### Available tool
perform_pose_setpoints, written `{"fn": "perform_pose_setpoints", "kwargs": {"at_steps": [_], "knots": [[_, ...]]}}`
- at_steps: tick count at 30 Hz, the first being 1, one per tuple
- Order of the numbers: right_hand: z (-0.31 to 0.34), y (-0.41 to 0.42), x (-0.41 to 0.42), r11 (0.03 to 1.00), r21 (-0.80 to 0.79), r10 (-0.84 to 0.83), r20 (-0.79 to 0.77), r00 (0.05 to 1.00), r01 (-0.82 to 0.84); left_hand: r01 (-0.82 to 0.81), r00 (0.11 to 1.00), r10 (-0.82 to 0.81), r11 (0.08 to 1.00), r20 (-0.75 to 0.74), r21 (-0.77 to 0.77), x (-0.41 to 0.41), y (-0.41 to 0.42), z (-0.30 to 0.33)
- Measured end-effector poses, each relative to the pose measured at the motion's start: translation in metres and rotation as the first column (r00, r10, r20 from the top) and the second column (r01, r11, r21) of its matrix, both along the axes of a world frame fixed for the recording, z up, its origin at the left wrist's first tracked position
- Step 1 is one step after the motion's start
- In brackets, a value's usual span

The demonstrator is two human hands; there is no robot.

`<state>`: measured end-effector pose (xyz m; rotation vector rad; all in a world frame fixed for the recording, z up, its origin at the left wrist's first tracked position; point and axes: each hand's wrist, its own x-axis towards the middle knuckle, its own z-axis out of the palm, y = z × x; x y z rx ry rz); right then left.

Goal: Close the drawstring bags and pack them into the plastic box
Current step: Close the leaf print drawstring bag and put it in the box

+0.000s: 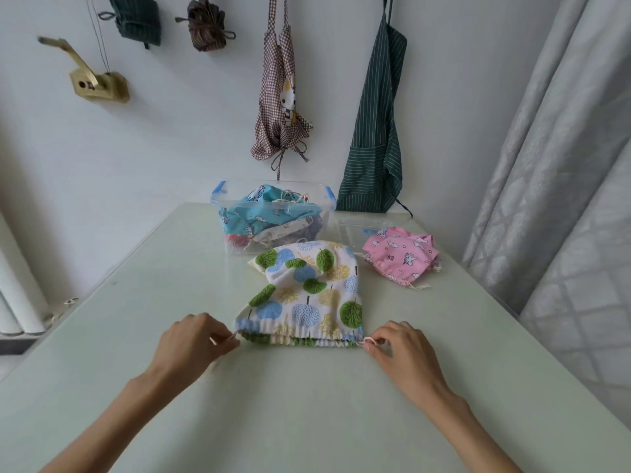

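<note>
A white drawstring bag printed with green, blue and yellow trees [307,295] lies on the table, its gathered mouth towards me. My left hand [191,343] pinches the cord at the left end of the mouth. At the right end my right hand [399,349] pinches the cord loop. A pink drawstring bag [401,259] lies further back to the right, its mouth partly gathered. Behind the tree bag stands the clear plastic box [218,216] with blue latches, holding a blue bag and several others.
The pale table [307,404] runs to the wall. A clear lid [358,225] lies right of the box, partly under the pink bag. Aprons [375,131] and folded cloths hang on the wall behind. A grey curtain [563,165] hangs at the right.
</note>
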<state>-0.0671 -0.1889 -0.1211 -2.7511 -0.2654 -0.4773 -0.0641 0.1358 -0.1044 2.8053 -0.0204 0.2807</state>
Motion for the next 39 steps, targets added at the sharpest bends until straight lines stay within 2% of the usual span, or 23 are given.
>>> {"fn": "perform_pose_setpoints", "kwargs": {"at_steps": [4,7,11,14,16,18,19,21,23,26,31,34,36,38,39], "knots": [[-0.002,-0.029,0.003,0.996,-0.06,-0.057,0.035,0.998,0.059,0.019,0.996,-0.02,1.0,0.089,0.014,-0.003,0.005,0.001],[0.003,-0.053,0.006,0.986,-0.024,-0.166,0.018,0.986,0.166,-0.013,0.994,0.008,0.999,0.112,0.045,0.001,0.016,0.001],[0.014,-0.081,0.007,0.913,0.0,-0.409,0.008,0.913,0.409,-0.169,0.973,0.157,0.984,0.171,0.058,0.003,0.046,0.005],[0.02,-0.083,0.008,0.887,0.015,-0.459,-0.059,0.886,0.461,-0.257,0.957,0.226,0.951,0.181,0.17,0.003,0.05,0.014],[0.024,-0.078,0.01,0.898,0.03,-0.43,-0.146,0.891,0.439,-0.246,0.968,0.222,0.931,0.117,0.269,0.008,0.048,0.02],[0.032,-0.071,0.011,0.925,-0.019,-0.373,-0.237,0.897,0.38,-0.172,0.975,0.211,0.911,-0.064,0.375,0.011,0.045,0.032],[0.035,-0.064,0.011,0.938,-0.042,-0.343,-0.248,0.906,0.343,-0.115,0.969,0.189,0.915,-0.159,0.386,0.01,0.042,0.039],[0.041,-0.042,0.007,0.969,-0.024,-0.246,-0.207,0.947,0.246,-0.015,0.965,0.085,0.963,-0.247,0.27,0.009,0.026,0.047],[0.041,-0.009,-0.001,0.994,0.02,-0.101,-0.192,0.976,0.107,0.045,0.984,-0.023,0.992,-0.177,0.12,0.009,-0.005,0.041],[0.028,0.037,-0.006,0.999,-0.028,0.017,-0.241,0.97,-0.024,0.101,0.987,-0.084,0.987,-0.135,0.124,0.003,-0.052,0.018],[0.015,0.056,0.005,1.0,0.019,-0.018,-0.123,0.992,0.021,0.082,0.996,-0.088,0.977,0.021,0.195,0.007,-0.069,-0.003],[0.013,0.054,0.007,0.999,0.031,0.021,-0.073,0.997,-0.019,0.196,0.964,-0.225,0.961,0.138,0.193,0.01,-0.057,-0.002],[0.011,0.05,0.007,0.998,0.006,0.066,-0.042,0.997,-0.066,0.293,0.886,-0.378,0.905,0.269,0.308,0.012,-0.043,-0.005],[0.01,0.045,0.007,0.99,-0.025,0.137,-0.033,0.99,-0.138,0.318,0.846,-0.464,0.834,0.262,0.451,0.013,-0.032,-0.004],[0.01,0.043,0.006,0.984,-0.044,0.168,-0.036,0.985,-0.17,0.332,0.844,-0.473,0.83,0.252,0.447,0.012,-0.027,-0.004]]}}
